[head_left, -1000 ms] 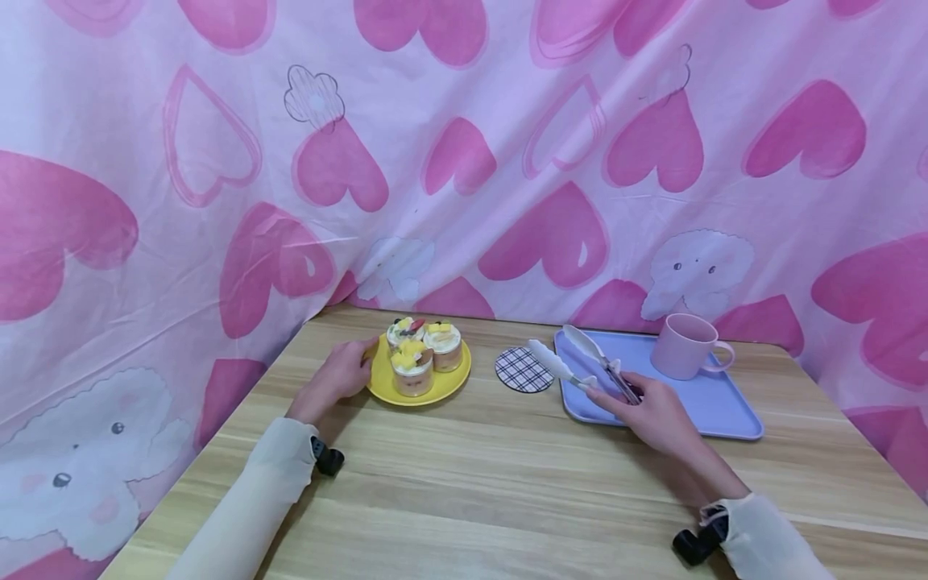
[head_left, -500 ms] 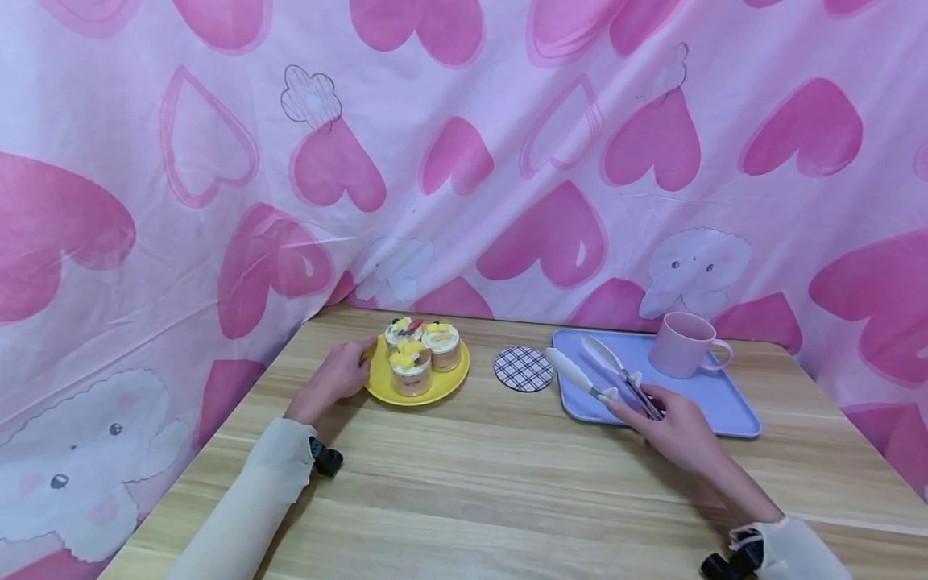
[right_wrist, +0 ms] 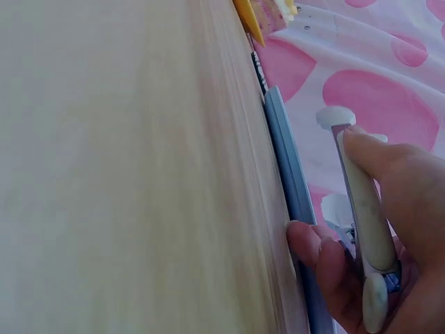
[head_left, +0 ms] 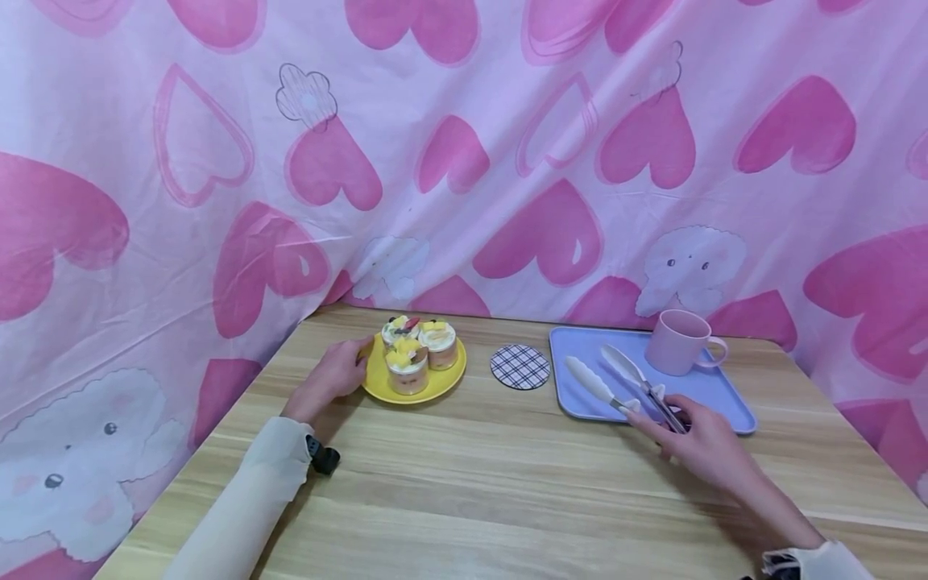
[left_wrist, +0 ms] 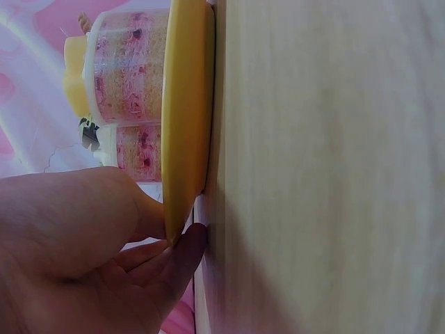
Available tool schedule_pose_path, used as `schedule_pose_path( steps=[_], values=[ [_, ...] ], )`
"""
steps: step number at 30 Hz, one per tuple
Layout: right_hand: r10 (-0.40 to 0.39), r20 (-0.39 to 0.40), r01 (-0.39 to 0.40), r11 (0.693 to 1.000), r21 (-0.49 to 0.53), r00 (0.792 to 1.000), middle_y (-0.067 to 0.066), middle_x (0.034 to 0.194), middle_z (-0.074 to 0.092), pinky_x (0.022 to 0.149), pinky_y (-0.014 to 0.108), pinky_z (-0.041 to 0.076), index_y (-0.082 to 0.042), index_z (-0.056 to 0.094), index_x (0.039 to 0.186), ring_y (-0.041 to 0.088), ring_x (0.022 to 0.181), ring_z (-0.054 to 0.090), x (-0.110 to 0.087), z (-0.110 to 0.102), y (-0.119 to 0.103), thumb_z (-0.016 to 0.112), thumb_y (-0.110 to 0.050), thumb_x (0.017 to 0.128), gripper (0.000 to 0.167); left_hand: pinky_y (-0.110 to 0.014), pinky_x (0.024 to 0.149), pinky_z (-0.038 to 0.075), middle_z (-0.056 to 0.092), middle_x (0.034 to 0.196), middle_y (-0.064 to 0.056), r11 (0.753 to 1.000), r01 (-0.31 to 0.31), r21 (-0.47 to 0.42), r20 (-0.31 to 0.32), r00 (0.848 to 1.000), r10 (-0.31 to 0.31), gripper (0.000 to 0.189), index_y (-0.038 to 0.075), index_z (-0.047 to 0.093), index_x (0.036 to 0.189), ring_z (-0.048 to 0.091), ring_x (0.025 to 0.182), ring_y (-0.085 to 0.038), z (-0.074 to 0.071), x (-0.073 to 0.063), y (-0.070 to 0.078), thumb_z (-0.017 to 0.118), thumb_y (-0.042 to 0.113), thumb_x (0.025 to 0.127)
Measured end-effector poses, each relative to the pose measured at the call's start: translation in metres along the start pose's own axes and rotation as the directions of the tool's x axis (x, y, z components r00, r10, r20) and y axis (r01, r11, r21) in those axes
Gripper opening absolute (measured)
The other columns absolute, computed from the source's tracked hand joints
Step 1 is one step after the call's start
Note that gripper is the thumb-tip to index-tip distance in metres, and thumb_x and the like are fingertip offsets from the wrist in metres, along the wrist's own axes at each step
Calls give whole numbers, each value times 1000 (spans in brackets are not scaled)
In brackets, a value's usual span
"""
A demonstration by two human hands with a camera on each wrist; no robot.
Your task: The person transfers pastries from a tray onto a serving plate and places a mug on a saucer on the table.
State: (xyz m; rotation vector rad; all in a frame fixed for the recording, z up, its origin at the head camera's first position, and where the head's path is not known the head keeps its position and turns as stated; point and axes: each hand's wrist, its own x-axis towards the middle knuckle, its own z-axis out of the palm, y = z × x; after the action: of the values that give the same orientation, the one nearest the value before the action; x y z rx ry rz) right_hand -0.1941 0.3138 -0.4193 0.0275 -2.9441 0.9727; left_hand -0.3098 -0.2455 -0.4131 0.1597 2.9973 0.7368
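Observation:
My left hand (head_left: 329,379) pinches the left rim of a yellow plate (head_left: 438,387). In the left wrist view, the thumb lies over the plate's edge (left_wrist: 188,104) and fingers reach beneath it. Three clear dessert cups stand together on the plate, including a front cup (head_left: 408,376) topped with yellow pieces. Over the near part of a blue tray (head_left: 725,403), my right hand (head_left: 706,443) holds metal tongs with white tips (head_left: 590,380). The tongs' arms are spread, nothing between them. The right wrist view shows the thumb along the tongs' handle (right_wrist: 365,202).
A pink mug (head_left: 674,346) stands upright at the tray's back, its handle to the right. Between plate and tray lies a round checked coaster (head_left: 519,368). A pink heart-patterned curtain (head_left: 449,242) hangs behind the wooden table (head_left: 449,491).
My right hand has drawn the tongs to the right and nearer to me; their tips have moved from by the coaster to above the tray. My left hand stays at the plate.

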Motion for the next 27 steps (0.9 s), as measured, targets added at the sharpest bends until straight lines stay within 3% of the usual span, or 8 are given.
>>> schedule_pose_path(
  steps=[4,8,13,21,27],
  values=[
    [34,11,-34,999,1,999,4,79,71,58,30,49,-6,59,133,17,66,67,-5,-7,9,69,-66,98,70,-52,113,52,42,168,-28,1000,9,-10,-1,1000,-9,58,-3,38,165,56,130,-36,0,0,-1,50,6,109],
    [85,29,-84,996,-33,996,5,84,71,59,31,48,-3,56,142,18,70,67,-6,-15,19,65,-70,98,81,-56,119,48,42,168,-28,1000,3,-6,-2,1000,-3,58,-4,38,165,56,137,-38,1,0,-1,50,6,109],
    [106,22,-104,992,-67,994,5,85,71,61,32,47,-2,61,132,18,73,67,-7,-20,29,64,-71,98,78,-58,122,43,41,169,-28,1000,1,-7,-1,1000,-1,58,-4,37,165,53,144,-38,0,-1,0,49,7,109],
    [130,43,-123,983,-138,991,5,87,72,65,34,45,6,51,147,21,83,63,-9,-33,39,60,-73,99,93,-49,112,54,40,171,-27,999,36,-30,16,999,-36,59,-2,35,167,56,129,-36,0,0,2,51,8,110],
    [112,7,-109,974,-197,994,12,93,66,65,35,43,10,53,144,30,88,59,-11,-38,44,64,-73,97,96,-46,107,56,39,171,-27,998,58,-37,32,998,-57,61,-1,34,167,57,127,-37,-1,1,2,52,8,110]
  ],
)
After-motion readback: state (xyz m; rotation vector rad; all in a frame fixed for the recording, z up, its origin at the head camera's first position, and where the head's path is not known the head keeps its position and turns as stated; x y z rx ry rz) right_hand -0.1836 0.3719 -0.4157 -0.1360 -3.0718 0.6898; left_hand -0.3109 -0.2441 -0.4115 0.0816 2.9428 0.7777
